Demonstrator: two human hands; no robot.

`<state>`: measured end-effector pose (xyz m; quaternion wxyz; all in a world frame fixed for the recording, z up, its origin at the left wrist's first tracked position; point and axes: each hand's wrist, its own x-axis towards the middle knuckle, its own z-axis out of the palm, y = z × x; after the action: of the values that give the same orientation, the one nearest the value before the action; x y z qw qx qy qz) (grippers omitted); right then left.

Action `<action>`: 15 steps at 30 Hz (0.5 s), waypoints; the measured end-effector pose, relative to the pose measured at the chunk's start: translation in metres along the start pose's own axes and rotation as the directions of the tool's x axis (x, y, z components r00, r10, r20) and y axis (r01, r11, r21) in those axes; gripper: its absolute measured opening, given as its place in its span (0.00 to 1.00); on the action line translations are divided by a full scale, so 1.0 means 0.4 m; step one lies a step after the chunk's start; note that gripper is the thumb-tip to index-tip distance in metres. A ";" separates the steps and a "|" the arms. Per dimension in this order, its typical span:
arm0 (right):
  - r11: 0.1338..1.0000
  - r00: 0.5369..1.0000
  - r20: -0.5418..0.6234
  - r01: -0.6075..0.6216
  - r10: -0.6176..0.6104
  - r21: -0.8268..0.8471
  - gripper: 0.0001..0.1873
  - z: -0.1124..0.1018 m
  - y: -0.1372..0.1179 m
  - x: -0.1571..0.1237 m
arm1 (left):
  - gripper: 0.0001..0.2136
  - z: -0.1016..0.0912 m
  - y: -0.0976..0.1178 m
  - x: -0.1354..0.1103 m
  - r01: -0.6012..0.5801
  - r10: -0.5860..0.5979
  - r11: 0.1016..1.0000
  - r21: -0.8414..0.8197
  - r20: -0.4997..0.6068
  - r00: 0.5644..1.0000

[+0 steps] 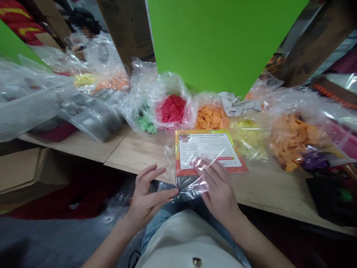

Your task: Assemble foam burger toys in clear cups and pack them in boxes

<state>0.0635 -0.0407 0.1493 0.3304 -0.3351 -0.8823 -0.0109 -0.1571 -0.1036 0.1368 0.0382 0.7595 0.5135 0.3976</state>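
A clear plastic bag point(191, 191) lies at the table's front edge with a printed card point(209, 149), orange and yellow with a white text panel, in or under it. My right hand point(217, 182) rests over the card's lower part, fingers together on the film and thumb at the bag's near edge, gripping it. Beside the bag's left edge is my left hand point(147, 193), its fingers apart; one fingertip touches the film near the card's lower left corner. Whether the card is fully inside the bag cannot be made out.
Open bags of red pieces point(173, 108), green pieces point(147, 124), orange discs point(211, 117), yellow pieces point(248, 137) and orange pieces point(291, 139) line the wooden table point(119, 150). Blurred clear trays point(89, 115) are at left. A green panel point(223, 41) stands behind; a person point(83, 41) sits beyond.
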 end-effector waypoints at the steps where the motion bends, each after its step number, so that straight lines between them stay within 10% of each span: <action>1: 1.000 0.999 -0.040 0.015 -0.015 -0.003 0.24 -0.003 0.012 -0.016 | 0.14 0.009 -0.007 -0.007 0.028 -0.028 1.000 -0.012 0.006 1.000; 3: 0.999 0.978 -0.208 0.002 -0.010 -0.038 0.25 -0.021 0.054 -0.063 | 0.12 0.020 -0.020 -0.013 0.081 -0.075 0.992 -0.093 0.063 0.995; 7: 0.938 0.789 -0.613 -0.174 -0.049 -0.300 0.38 -0.112 0.176 -0.151 | 0.12 0.025 -0.040 -0.011 0.129 -0.085 0.946 -0.299 0.156 0.984; 15: 0.673 0.967 -0.188 -0.024 -0.171 -0.739 0.22 -0.322 0.258 -0.042 | 0.16 -0.012 -0.087 0.003 0.245 -0.052 0.890 -0.385 0.447 0.893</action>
<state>0.2087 -0.0016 0.2192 0.2716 -0.3997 -0.7689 -0.4187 -0.1859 -0.0879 0.1245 0.3470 0.7573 0.4497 0.3223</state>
